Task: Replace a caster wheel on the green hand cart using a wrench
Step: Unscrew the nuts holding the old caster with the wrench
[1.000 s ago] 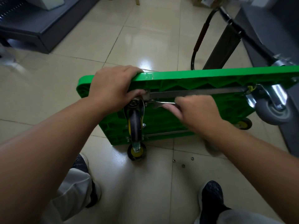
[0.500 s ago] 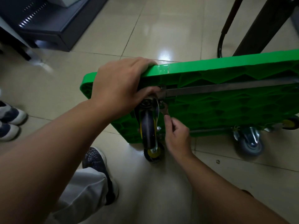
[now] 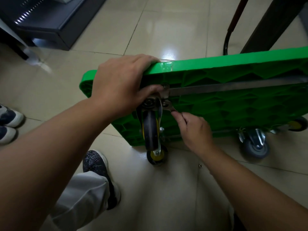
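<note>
Two hands work on the green cart (image 3: pixel 233 104), which stands tipped on its edge at centre right of the frame. The left hand (image 3: pixel 121 84) curls its fingers over the cart's top edge, thumb on the mounting plate (image 3: pixel 165 88) above the caster wheel (image 3: pixel 150 130). The right hand (image 3: pixel 195 130), fingers pressed together, pinches the wrench (image 3: pixel 169 106), whose head sits at that plate.

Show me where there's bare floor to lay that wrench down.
Bare tiles lie beyond the green cart, between the dark cabinet and the handle. There are more nearer, between the dark shoe and the small ring. It is crowded around the caster, where the left hand, right hand and wrench meet.
</note>
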Demonstrator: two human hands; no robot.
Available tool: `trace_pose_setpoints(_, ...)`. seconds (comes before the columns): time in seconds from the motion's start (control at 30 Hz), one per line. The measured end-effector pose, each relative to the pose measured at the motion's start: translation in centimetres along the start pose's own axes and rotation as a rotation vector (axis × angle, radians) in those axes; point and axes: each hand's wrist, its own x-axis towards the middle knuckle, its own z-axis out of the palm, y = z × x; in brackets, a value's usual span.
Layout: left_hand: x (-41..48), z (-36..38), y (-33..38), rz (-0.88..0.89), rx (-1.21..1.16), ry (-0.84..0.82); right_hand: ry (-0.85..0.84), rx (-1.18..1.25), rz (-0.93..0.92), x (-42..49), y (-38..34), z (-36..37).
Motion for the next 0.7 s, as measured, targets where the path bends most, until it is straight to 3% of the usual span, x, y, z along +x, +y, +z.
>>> trace_pose_setpoints(0.17,-0.1,-0.2,0.3,-0.010,-0.005,-0.008,-0.208,-0.757,-0.108,2.2,-5.4,-8.4)
trace_pose_setpoints(0.37,-0.2,-0.4,0.5,-0.016,-0.016,-0.015,-0.246,-1.078,-0.302,4.0,-11.8,-10.5)
trace_pose_setpoints(0.57,-0.2,-0.4,0.5,-0.012,-0.015,-0.025,-0.185,-1.009,-0.385,2.9,-9.5,-11.8)
trace_pose_setpoints(0.63,-0.2,-0.5,0.4,-0.007,-0.014,-0.021,-0.107,-0.849,-0.324,1.7,-6.4,-11.5)
trace_pose_setpoints(0.7,-0.2,-0.4,0.4,-0.006,-0.013,-0.019,-0.069,-0.525,-0.170,0.2,-2.8,-10.2)
